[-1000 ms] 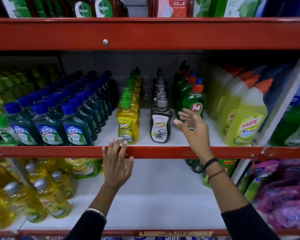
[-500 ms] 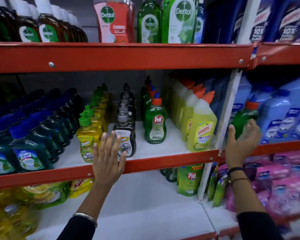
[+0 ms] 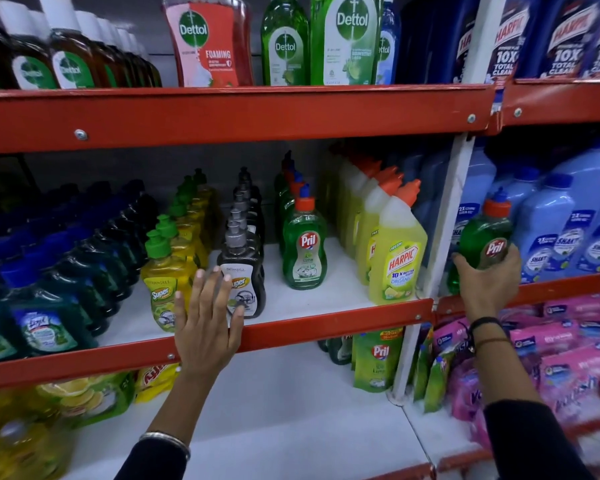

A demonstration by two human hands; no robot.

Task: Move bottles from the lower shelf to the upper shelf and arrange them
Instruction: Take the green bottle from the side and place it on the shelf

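My right hand (image 3: 487,282) grips a green Pril bottle (image 3: 484,233) with an orange cap, lifted in front of the blue bottles in the right bay. My left hand (image 3: 207,320) lies flat with fingers spread on the red front rail of the middle shelf (image 3: 326,327). On that shelf a row of green Pril bottles (image 3: 305,247) stands between dark Super pump bottles (image 3: 241,271) and yellow Harpic bottles (image 3: 397,258). Below, the white lower shelf (image 3: 274,410) holds green Pril refill pouches (image 3: 376,358) at its right end.
Yellow Super bottles (image 3: 165,289) and dark green Lizol bottles (image 3: 45,320) fill the left of the middle shelf. Dettol bottles (image 3: 347,39) stand on the top shelf. A white upright post (image 3: 440,237) divides the bays. Pink pouches (image 3: 561,358) lie low right.
The view swung right and up. My right hand left the middle Pril row, went past the post and closed on a Pril bottle, lifting it. My left hand stayed on the rail.
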